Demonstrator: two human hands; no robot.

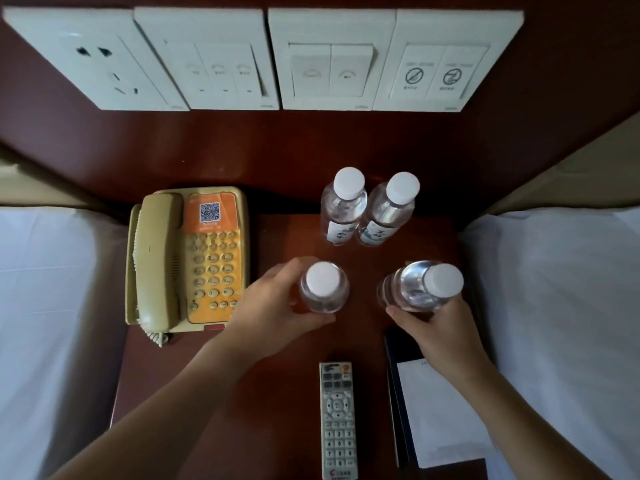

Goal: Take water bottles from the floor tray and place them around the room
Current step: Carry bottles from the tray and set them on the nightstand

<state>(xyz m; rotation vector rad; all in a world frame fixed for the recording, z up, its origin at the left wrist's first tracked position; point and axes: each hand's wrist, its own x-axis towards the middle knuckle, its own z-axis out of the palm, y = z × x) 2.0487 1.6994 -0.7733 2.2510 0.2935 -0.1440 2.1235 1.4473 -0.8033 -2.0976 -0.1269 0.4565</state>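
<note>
Two clear water bottles with white caps (343, 209) (388, 213) stand side by side at the back of a dark red nightstand (284, 393). My left hand (273, 303) is wrapped around a third capped bottle (323, 289), held upright near the middle of the nightstand. My right hand (433, 327) grips a fourth bottle (420, 285), which tilts to the right above the top. The floor tray is out of view.
A beige and orange telephone (187, 261) sits on the left. A grey remote control (337, 420) lies at the front, beside a dark folder with a white notepad (440, 417). White bedding (561, 306) flanks both sides. Wall switches and a socket (263, 60) are behind.
</note>
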